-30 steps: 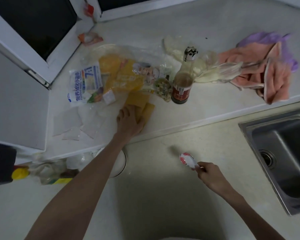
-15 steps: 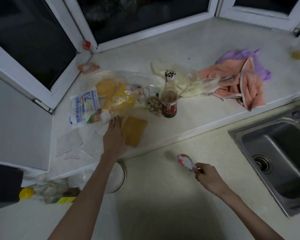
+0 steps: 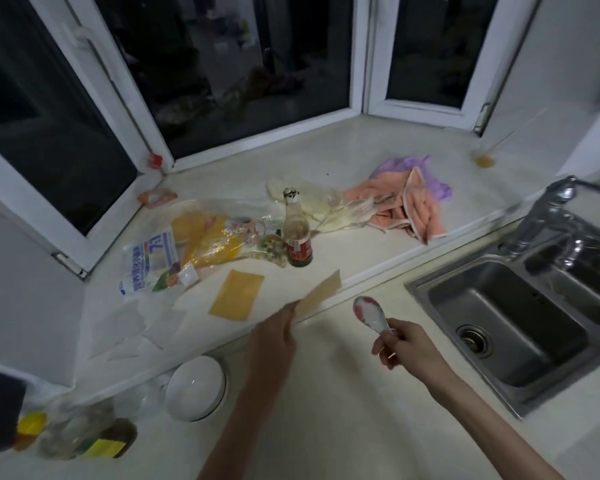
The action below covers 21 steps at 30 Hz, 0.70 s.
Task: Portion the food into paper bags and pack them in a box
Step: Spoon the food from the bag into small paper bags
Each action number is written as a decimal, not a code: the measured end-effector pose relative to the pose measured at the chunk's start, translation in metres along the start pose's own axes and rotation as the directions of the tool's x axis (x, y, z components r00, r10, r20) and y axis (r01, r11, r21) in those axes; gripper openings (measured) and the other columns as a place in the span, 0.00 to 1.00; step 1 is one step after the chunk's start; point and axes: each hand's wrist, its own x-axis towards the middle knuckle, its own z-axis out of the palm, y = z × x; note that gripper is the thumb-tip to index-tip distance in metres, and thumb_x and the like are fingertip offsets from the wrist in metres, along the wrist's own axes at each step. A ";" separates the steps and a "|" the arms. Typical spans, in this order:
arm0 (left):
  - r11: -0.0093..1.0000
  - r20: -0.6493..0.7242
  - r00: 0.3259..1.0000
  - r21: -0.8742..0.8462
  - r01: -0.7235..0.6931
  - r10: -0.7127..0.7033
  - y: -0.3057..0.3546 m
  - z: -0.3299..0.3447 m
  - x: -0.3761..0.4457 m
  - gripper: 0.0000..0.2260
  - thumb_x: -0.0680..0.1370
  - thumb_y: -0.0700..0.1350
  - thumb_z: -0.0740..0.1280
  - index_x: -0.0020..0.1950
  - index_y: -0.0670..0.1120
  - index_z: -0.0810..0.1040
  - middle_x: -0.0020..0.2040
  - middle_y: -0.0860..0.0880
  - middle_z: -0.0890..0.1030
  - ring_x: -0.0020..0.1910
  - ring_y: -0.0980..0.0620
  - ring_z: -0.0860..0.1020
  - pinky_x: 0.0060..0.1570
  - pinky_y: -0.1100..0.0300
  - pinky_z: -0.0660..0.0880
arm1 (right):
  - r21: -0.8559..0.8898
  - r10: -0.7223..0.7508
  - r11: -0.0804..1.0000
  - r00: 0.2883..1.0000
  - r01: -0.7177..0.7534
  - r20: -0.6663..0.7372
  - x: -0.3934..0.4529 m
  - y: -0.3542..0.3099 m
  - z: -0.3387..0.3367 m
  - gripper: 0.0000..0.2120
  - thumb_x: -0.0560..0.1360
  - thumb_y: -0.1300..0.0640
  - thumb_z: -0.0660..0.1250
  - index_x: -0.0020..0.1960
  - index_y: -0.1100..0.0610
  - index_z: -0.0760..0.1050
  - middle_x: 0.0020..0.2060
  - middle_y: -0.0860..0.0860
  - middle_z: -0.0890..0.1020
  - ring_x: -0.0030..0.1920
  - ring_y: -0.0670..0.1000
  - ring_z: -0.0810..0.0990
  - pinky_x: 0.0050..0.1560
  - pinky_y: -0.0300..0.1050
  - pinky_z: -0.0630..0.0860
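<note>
My left hand (image 3: 274,336) pinches a flat brown paper bag (image 3: 321,292) by one end and holds it tilted above the ledge's front edge. A second flat brown paper bag (image 3: 236,295) lies on the raised ledge just left of it. My right hand (image 3: 406,348) grips the handle of a white spoon with red marks (image 3: 368,311), bowl pointing up and away, over the lower counter. A pile of clear plastic bags with yellow food (image 3: 208,237) and a blue-and-white packet (image 3: 151,263) lie further back on the ledge.
A dark sauce bottle (image 3: 297,240) stands on the ledge beside crumpled plastic and pink and purple cloths (image 3: 409,202). A steel sink (image 3: 520,317) with tap is at the right. A white bowl (image 3: 194,388) and bottles (image 3: 84,434) sit at the lower left. Windows line the back.
My left hand has lifted one paper bag off the ledge and drawn it right, toward the spoon. One bag stays lying flat. The view has tilted up toward the windows.
</note>
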 end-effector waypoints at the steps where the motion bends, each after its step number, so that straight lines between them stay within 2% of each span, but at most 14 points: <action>1: 0.999 0.008 1.000 -0.039 0.010 -0.010 0.009 0.002 -0.002 0.11 0.75 0.32 0.67 0.54 0.39 0.83 0.43 0.44 0.86 0.39 0.48 0.83 0.41 0.67 0.72 | 0.019 0.003 1.000 1.000 -0.002 -0.020 -0.007 -0.001 -0.006 0.12 0.80 0.68 0.54 0.52 0.60 0.76 0.32 0.54 0.83 0.25 0.47 0.75 0.27 0.38 0.72; 5: 0.975 0.097 0.995 -0.213 0.058 -0.038 0.040 0.013 -0.010 0.11 0.79 0.44 0.61 0.51 0.43 0.83 0.39 0.47 0.84 0.37 0.46 0.82 0.37 0.56 0.77 | 0.076 -0.021 0.997 0.988 0.033 -0.154 -0.037 -0.004 -0.027 0.12 0.80 0.67 0.55 0.51 0.57 0.75 0.33 0.52 0.83 0.27 0.47 0.75 0.29 0.39 0.71; 8: 0.959 0.139 0.990 -0.281 0.041 -0.002 0.065 0.021 -0.018 0.06 0.78 0.44 0.68 0.54 0.47 0.82 0.33 0.50 0.81 0.31 0.53 0.78 0.35 0.58 0.76 | 0.056 -0.036 0.997 0.964 0.053 -0.265 -0.061 -0.002 -0.043 0.10 0.80 0.67 0.55 0.48 0.60 0.76 0.26 0.45 0.79 0.23 0.43 0.72 0.24 0.31 0.65; 9: 0.951 0.165 0.986 -0.303 0.064 -0.014 0.073 0.024 -0.022 0.09 0.76 0.43 0.70 0.55 0.51 0.81 0.30 0.50 0.77 0.29 0.57 0.74 0.33 0.60 0.74 | 0.036 -0.033 0.998 0.951 0.046 -0.307 -0.070 0.001 -0.049 0.10 0.79 0.66 0.56 0.47 0.60 0.76 0.25 0.45 0.78 0.23 0.42 0.71 0.23 0.30 0.64; 10: 0.936 0.213 0.976 -0.335 0.109 -0.037 0.082 0.027 -0.026 0.12 0.75 0.42 0.71 0.56 0.56 0.80 0.29 0.50 0.73 0.27 0.58 0.71 0.31 0.61 0.72 | 0.026 -0.027 0.999 0.937 0.038 -0.348 -0.079 0.003 -0.055 0.10 0.79 0.66 0.57 0.46 0.59 0.76 0.26 0.45 0.77 0.25 0.42 0.71 0.22 0.29 0.63; 12: 0.886 0.344 0.938 -0.418 0.202 -0.052 0.097 0.031 -0.035 0.18 0.76 0.42 0.69 0.56 0.64 0.74 0.28 0.53 0.69 0.29 0.55 0.69 0.32 0.56 0.70 | 0.048 -0.010 0.998 0.908 0.034 -0.419 -0.098 0.009 -0.067 0.07 0.77 0.66 0.60 0.48 0.57 0.75 0.33 0.49 0.78 0.31 0.47 0.72 0.27 0.33 0.67; 15: 0.826 0.463 0.886 -0.496 0.266 -0.008 0.117 0.033 -0.051 0.16 0.80 0.41 0.62 0.55 0.64 0.68 0.40 0.52 0.75 0.41 0.47 0.74 0.42 0.48 0.72 | 0.065 0.002 0.997 0.861 0.035 -0.508 -0.128 0.019 -0.083 0.06 0.76 0.63 0.64 0.51 0.56 0.75 0.41 0.56 0.80 0.41 0.54 0.76 0.40 0.45 0.72; 16: 0.817 0.477 0.879 -0.510 0.270 0.007 0.124 0.034 -0.055 0.14 0.81 0.40 0.61 0.54 0.62 0.68 0.43 0.53 0.76 0.44 0.47 0.75 0.44 0.49 0.73 | 0.069 0.003 0.997 0.845 0.040 -0.534 -0.137 0.023 -0.087 0.04 0.76 0.62 0.64 0.50 0.56 0.75 0.39 0.55 0.80 0.39 0.53 0.76 0.39 0.45 0.71; 18: 0.812 0.481 0.875 -0.531 0.243 0.053 0.137 0.038 -0.064 0.12 0.80 0.38 0.61 0.54 0.57 0.69 0.44 0.55 0.78 0.45 0.54 0.76 0.46 0.56 0.74 | 0.092 0.008 0.994 0.832 0.052 -0.555 -0.157 0.033 -0.094 0.03 0.77 0.59 0.64 0.45 0.55 0.75 0.31 0.50 0.77 0.32 0.49 0.72 0.32 0.40 0.66; 19: 0.815 0.481 0.873 -0.536 0.219 0.082 0.145 0.040 -0.068 0.12 0.80 0.37 0.62 0.54 0.55 0.70 0.44 0.56 0.78 0.44 0.57 0.77 0.45 0.60 0.74 | 0.115 0.019 0.992 0.835 0.054 -0.550 -0.166 0.037 -0.097 0.05 0.77 0.57 0.64 0.43 0.55 0.75 0.28 0.48 0.74 0.30 0.47 0.69 0.30 0.40 0.62; 21: 0.816 0.495 0.863 -0.539 0.209 0.106 0.159 0.047 -0.078 0.11 0.79 0.36 0.63 0.54 0.51 0.73 0.42 0.56 0.80 0.43 0.57 0.78 0.42 0.66 0.73 | 0.184 0.051 0.981 0.844 0.057 -0.535 -0.182 0.047 -0.100 0.10 0.77 0.53 0.64 0.39 0.56 0.74 0.26 0.47 0.70 0.27 0.46 0.65 0.28 0.40 0.59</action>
